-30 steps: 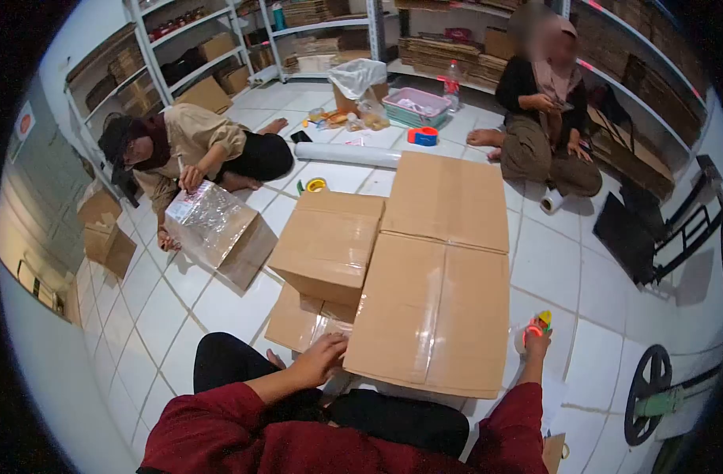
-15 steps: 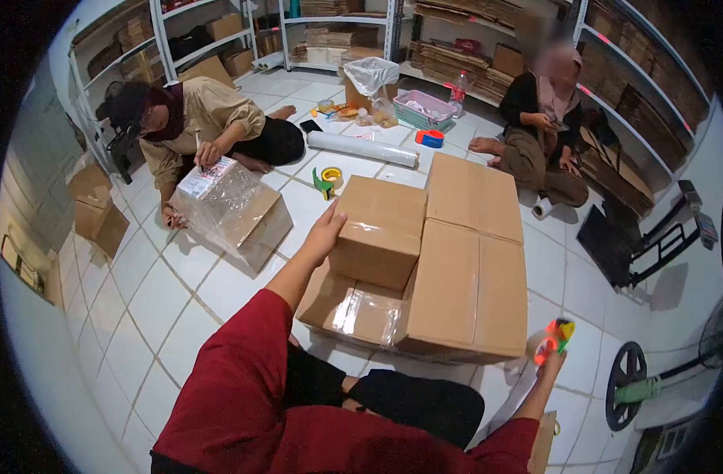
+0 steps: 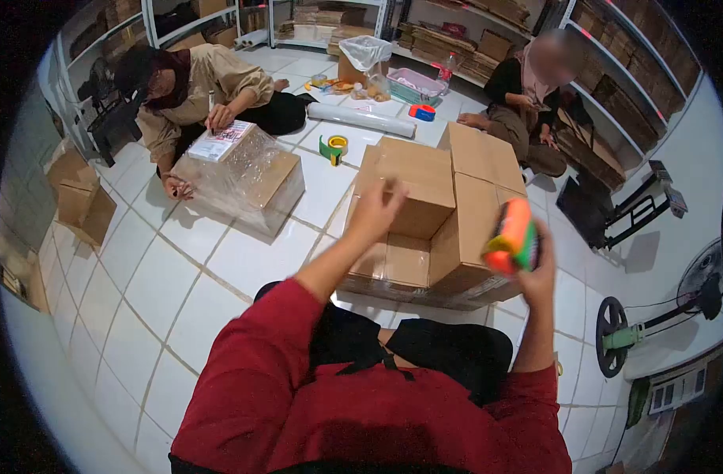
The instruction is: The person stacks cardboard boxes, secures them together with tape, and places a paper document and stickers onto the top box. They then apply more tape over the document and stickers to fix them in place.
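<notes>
Several cardboard boxes stand joined in front of me: a smaller box (image 3: 416, 170) at the back left, taller ones (image 3: 481, 193) on the right, and a lower surface (image 3: 397, 261) at the front left. Over the left side of the boxes, my left hand (image 3: 377, 209) is raised with its fingers apart, holding nothing. My right hand (image 3: 537, 265) grips an orange and green tape dispenser (image 3: 513, 237), blurred by motion, above the right side of the boxes.
On the left a person (image 3: 203, 87) writes on a wrapped box (image 3: 243, 178). Another person (image 3: 531, 95) sits at the back right. A green tape dispenser (image 3: 331, 150) and a plastic roll (image 3: 361, 120) lie beyond the boxes. A fan (image 3: 614, 338) stands right.
My left hand has come off the smaller box. My right hand has lifted the tape dispenser from low on the right up beside the taller boxes. The view has shifted.
</notes>
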`<control>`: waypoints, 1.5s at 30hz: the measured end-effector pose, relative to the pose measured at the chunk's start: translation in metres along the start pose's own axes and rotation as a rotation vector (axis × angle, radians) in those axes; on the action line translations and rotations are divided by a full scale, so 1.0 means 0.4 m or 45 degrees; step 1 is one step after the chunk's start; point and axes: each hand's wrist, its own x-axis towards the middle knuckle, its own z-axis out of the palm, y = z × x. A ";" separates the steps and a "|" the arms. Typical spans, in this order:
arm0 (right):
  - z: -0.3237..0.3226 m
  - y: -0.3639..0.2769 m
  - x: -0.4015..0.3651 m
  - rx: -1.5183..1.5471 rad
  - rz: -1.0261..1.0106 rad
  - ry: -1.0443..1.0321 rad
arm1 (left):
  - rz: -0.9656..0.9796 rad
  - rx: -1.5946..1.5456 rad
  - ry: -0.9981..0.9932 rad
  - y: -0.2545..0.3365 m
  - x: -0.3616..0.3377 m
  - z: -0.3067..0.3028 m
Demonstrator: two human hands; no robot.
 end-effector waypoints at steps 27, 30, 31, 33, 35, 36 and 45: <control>0.334 -0.073 -0.098 -0.556 -0.384 -0.875 | -0.835 -1.401 -0.271 -0.123 -0.351 -0.074; 0.351 -0.064 -0.082 -0.553 -0.372 -0.871 | -0.833 -1.432 -0.222 -0.149 -0.328 -0.069; 0.357 -0.063 -0.075 -0.584 -0.408 -0.889 | -0.850 -1.374 -0.224 -0.163 -0.319 -0.067; 0.369 -0.061 -0.047 -0.635 -0.455 -0.917 | -0.905 -1.287 -0.181 -0.166 -0.284 -0.088; 0.376 -0.060 -0.012 -0.706 -0.561 -0.930 | -0.819 -1.268 -0.136 -0.214 -0.251 -0.103; 0.365 -0.061 0.019 -0.806 -0.595 -0.892 | -0.847 -1.205 -0.011 -0.247 -0.232 -0.122; 0.391 -0.107 0.134 -1.154 -0.760 -1.120 | -1.392 -0.757 0.021 -0.534 -0.123 -0.104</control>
